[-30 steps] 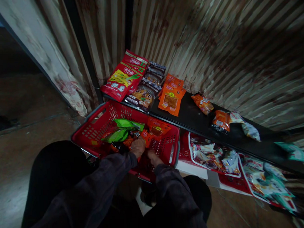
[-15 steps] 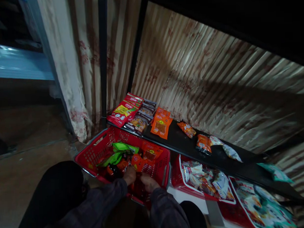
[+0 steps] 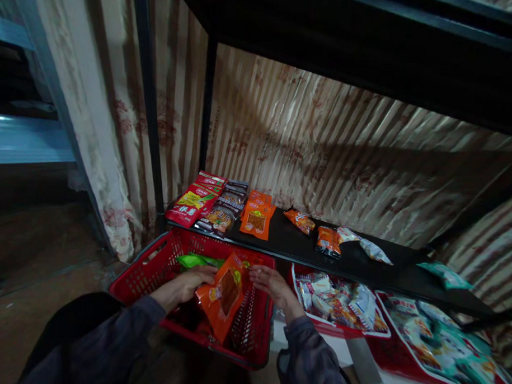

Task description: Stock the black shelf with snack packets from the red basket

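Observation:
Above the red shopping basket (image 3: 137,277) an orange snack packet (image 3: 228,294) is held up at a tilt, its printed front facing me. My left hand (image 3: 192,284) is closed on the packet's left edge. At the upper right corner, the fingers of my right hand (image 3: 274,286) are closed on the same packet. A bright green packet (image 3: 195,261) lies in the basket behind my left hand. Other contents of the basket are dark and partly hidden by the held packet.
Along the black shelf (image 3: 283,236) lie red packets (image 3: 193,202), brown packets (image 3: 221,215), orange packets (image 3: 257,220) and several small loose bags. Two more red baskets, one of white snacks (image 3: 327,293) and one of green-white bags (image 3: 437,331), stand to the right. A shelf post (image 3: 149,106) rises at left.
My hands have come up from inside the basket with an orange snack packet between them. The camera view has shifted, so the shelf sits slightly lower and further left.

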The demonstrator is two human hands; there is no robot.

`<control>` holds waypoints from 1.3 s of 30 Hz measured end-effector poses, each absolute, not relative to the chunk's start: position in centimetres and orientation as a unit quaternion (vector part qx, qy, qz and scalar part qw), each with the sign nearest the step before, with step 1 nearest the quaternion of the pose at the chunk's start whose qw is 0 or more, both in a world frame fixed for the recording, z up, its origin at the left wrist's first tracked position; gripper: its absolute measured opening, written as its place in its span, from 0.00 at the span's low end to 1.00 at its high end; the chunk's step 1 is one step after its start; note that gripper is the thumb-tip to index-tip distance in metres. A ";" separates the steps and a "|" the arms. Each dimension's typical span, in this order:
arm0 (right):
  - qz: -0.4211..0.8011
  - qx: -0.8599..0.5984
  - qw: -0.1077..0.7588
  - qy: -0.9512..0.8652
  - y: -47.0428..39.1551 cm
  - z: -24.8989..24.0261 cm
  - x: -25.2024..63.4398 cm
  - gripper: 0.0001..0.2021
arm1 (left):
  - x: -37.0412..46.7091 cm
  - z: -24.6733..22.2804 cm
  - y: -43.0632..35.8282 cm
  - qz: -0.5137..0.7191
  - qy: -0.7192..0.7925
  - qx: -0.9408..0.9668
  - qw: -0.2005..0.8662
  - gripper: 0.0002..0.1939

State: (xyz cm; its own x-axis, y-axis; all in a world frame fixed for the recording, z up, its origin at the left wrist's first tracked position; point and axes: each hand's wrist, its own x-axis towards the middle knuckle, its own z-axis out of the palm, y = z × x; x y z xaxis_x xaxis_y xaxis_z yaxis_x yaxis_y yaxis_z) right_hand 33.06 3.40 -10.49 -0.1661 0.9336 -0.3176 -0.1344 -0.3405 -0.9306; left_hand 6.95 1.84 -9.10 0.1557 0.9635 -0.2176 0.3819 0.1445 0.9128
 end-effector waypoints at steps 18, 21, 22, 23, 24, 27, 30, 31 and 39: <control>0.717 -0.303 0.560 -0.284 5.4 -9.1 29.4 0.23 | 9.5 -3.8 7.9 0.412 0.436 0.487 0.635 0.21; 0.701 -0.337 0.562 -0.280 5.7 -9.6 30.0 0.24 | 9.5 -4.2 8.6 0.423 0.435 0.489 0.626 0.17; 0.698 -0.347 0.561 -0.280 5.6 -9.9 30.1 0.24 | 9.5 -4.0 8.8 0.435 0.429 0.480 0.629 0.17; 0.696 -0.355 0.557 -0.280 5.5 -10.2 30.2 0.23 | 9.5 -3.8 9.0 0.453 0.420 0.460 0.638 0.17; 0.698 -0.361 0.551 -0.281 5.4 -10.5 30.3 0.23 | 9.4 -3.5 9.3 0.475 0.412 0.439 0.642 0.18; 0.708 -0.375 0.524 -0.290 4.7 -11.3 30.2 0.22 | 9.0 -2.8 10.3 0.538 0.401 0.391 0.630 0.17; 0.709 -0.397 0.497 -0.304 4.0 -11.7 29.8 0.21 | 8.5 -2.9 11.3 0.554 0.416 0.383 0.611 0.15; 0.707 -0.404 0.492 -0.308 3.8 -11.6 29.6 0.20 | 8.4 -3.2 11.5 0.565 0.430 0.374 0.597 0.13; 0.678 -0.411 0.498 -0.351 2.5 -10.1 28.1 0.18 | 8.3 -4.1 11.4 0.613 0.455 0.322 0.559 0.13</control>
State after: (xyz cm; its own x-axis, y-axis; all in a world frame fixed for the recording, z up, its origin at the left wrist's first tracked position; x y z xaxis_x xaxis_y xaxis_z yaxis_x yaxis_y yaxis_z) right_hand 28.07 2.50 -10.09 -0.1657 0.9639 -0.2085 -0.3865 -0.2580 -0.8855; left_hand 8.27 11.42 -4.07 -0.1671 0.9792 -0.1149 -0.3931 0.0406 0.9186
